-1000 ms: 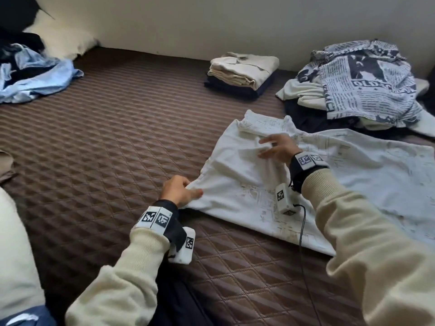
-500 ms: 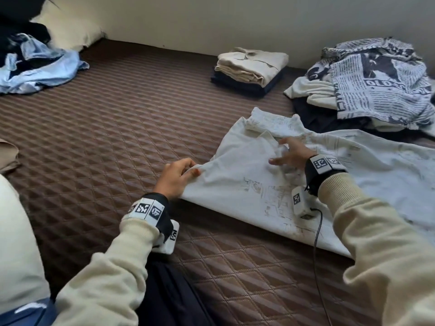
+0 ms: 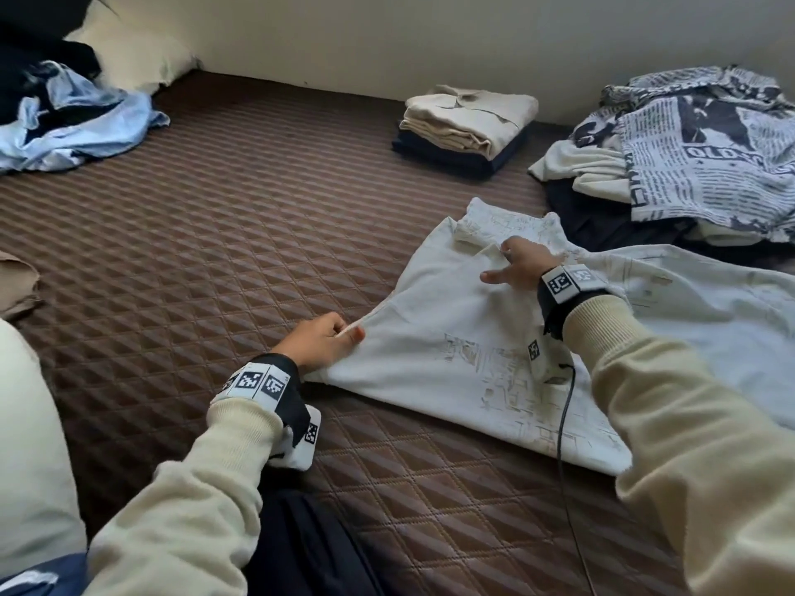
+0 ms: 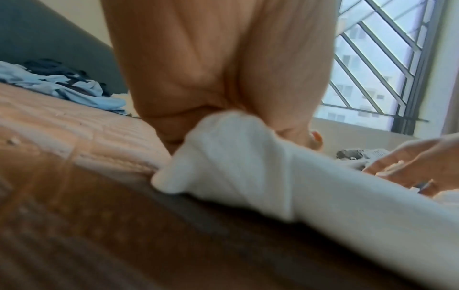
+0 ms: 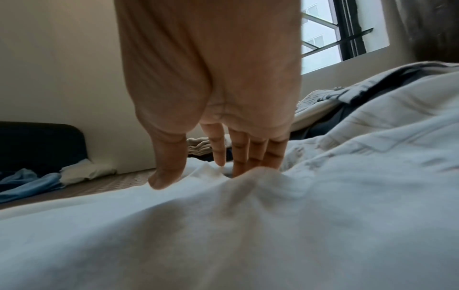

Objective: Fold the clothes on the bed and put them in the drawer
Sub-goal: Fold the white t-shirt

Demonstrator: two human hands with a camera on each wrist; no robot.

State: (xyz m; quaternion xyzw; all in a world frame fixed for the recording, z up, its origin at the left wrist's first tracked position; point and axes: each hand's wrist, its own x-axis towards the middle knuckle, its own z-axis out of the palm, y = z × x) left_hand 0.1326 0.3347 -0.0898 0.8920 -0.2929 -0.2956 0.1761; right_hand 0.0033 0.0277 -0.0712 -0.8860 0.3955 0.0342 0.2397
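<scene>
My left hand (image 3: 320,344) now pinches the corner of the white printed shirt (image 3: 486,359) farther out to its side, while my right hand (image 3: 518,264), fingers straight, has slid up to press near the collar, so the shirt lies flatter between them, ready for folding.

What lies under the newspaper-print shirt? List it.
Under the newspaper-print shirt lies a cream garment, and below that dark cloth, all heaped on the bed. How many more pieces the shirt covers cannot be seen.
</scene>
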